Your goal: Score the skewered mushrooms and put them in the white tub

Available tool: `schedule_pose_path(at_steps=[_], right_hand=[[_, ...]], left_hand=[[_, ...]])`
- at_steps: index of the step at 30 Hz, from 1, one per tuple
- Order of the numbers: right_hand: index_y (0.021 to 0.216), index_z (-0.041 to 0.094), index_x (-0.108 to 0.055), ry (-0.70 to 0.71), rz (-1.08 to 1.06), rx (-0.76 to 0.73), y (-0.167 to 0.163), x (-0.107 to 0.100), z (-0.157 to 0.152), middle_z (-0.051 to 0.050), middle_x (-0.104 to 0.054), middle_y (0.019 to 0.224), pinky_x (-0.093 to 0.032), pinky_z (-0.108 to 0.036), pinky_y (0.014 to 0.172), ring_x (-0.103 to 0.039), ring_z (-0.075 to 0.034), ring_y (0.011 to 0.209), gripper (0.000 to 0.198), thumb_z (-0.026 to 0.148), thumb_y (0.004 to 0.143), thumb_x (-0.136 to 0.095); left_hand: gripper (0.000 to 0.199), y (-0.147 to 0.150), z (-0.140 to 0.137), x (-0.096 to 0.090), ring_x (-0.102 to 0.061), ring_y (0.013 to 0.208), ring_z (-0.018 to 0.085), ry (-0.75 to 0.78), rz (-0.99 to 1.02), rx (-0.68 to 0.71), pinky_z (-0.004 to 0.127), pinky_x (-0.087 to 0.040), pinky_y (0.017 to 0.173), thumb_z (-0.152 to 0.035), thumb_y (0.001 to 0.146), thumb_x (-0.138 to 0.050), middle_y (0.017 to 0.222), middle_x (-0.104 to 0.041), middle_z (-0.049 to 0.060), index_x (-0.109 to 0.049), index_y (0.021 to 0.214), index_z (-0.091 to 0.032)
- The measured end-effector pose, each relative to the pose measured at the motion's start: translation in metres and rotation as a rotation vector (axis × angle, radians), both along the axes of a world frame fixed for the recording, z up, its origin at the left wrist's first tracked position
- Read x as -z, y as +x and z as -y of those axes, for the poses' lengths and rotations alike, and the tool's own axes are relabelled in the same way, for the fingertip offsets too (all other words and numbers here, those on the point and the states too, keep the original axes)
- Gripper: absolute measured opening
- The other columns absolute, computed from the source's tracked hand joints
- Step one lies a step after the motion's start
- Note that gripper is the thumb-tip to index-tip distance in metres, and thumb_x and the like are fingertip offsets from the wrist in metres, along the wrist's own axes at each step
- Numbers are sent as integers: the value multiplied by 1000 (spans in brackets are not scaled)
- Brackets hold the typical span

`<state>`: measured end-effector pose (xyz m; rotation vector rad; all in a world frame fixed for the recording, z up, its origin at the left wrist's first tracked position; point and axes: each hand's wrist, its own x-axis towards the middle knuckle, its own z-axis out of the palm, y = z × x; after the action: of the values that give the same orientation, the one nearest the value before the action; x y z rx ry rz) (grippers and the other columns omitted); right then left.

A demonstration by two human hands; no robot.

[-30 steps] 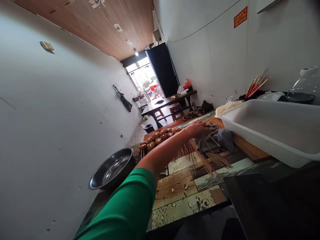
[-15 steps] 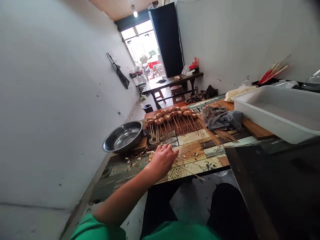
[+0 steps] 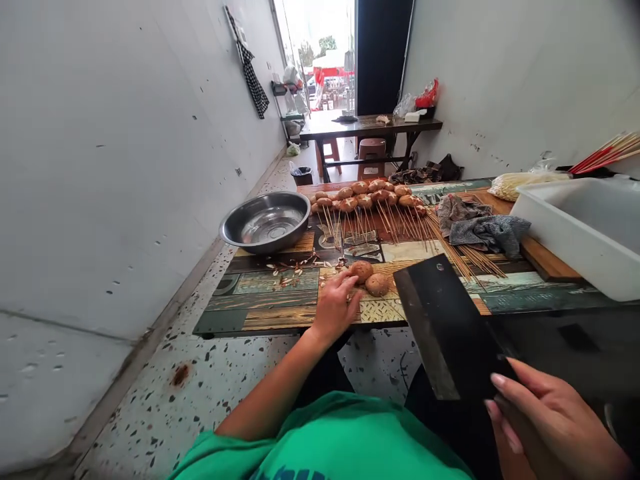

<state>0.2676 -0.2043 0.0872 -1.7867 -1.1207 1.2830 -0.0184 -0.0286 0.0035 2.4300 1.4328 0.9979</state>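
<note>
My left hand (image 3: 336, 308) rests at the near table edge, its fingers spread and the fingertips touching or right beside a brown mushroom cap (image 3: 361, 269). A second mushroom cap (image 3: 377, 285) lies against the first. At the lower right, my right hand (image 3: 545, 407) is closed round the handle of a dark cleaver (image 3: 445, 327). Its broad blade is raised above the near edge, right of the two caps. Farther back, several skewered mushrooms (image 3: 350, 205) lie in rows, many with pale star-shaped cuts on top; their sticks point towards me.
A steel basin (image 3: 267, 223) stands on the left of the table (image 3: 280, 318), with pale and brown scraps (image 3: 287, 272) in front. Loose wooden skewers (image 3: 463, 257), grey rags (image 3: 490, 230) and a white plastic tub (image 3: 575, 233) on a wooden board (image 3: 545, 260) occupy the right.
The cleaver and my right hand have come into view. Two mushroom caps now show beside my left hand, whose fingers have spread. The view has levelled and tipped down.
</note>
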Motion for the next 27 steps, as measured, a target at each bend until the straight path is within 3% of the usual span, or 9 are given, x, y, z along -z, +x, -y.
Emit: schedule_pose_path(at_steps=[3,6,12,19,23,27], right_hand=[[72,23,-56,-20,-63,-54,-4,-4,-25,0,-65,56,-41,-29,49,-54,-15,41,54,75,81,-65],[73,22,-55,-31,-49,-91,8,-2,-42,-1,-68,61,-42,-29,51,-56,-14,41,54,74,82,-65],[77,22,-53,-104,-97,-183,26,7,-56,-2,-69,61,-44,-27,49,-58,-15,41,52,73,83,-65],[73,24,-50,-127,-151,-129,-3,-5,-56,0,-68,58,-41,-27,47,-55,-14,39,51,70,81,-67],[72,23,-51,-140,-160,-87,-20,-8,-53,0,-68,57,-39,-27,46,-54,-13,38,49,68,80,-68],[71,23,-50,-120,-133,-80,-28,-9,-53,-1,-68,58,-39,-25,46,-54,-13,38,49,67,80,-68]], left_hand=[[55,9,2,6,-49,139,36,0,32,-126,57,-43,116,-45,91,-71,145,-54,19,-56,137,-19],[73,27,-3,4,-34,148,41,-40,-11,-127,62,-36,119,-53,79,-82,155,-41,21,-55,139,-20],[53,21,-31,3,-39,146,39,-125,-14,66,59,-39,118,-35,76,-88,157,-39,18,-69,124,-21],[37,-12,-53,-11,-51,139,28,-174,-25,284,48,-46,116,-19,86,-76,155,-47,11,-72,123,-26],[36,-7,-38,0,-55,136,28,-117,105,119,49,-49,114,-27,90,-74,146,-55,14,-69,126,-21],[32,1,-29,11,-53,137,31,-45,70,11,54,-47,114,-30,89,-76,143,-58,13,-71,119,-21]])
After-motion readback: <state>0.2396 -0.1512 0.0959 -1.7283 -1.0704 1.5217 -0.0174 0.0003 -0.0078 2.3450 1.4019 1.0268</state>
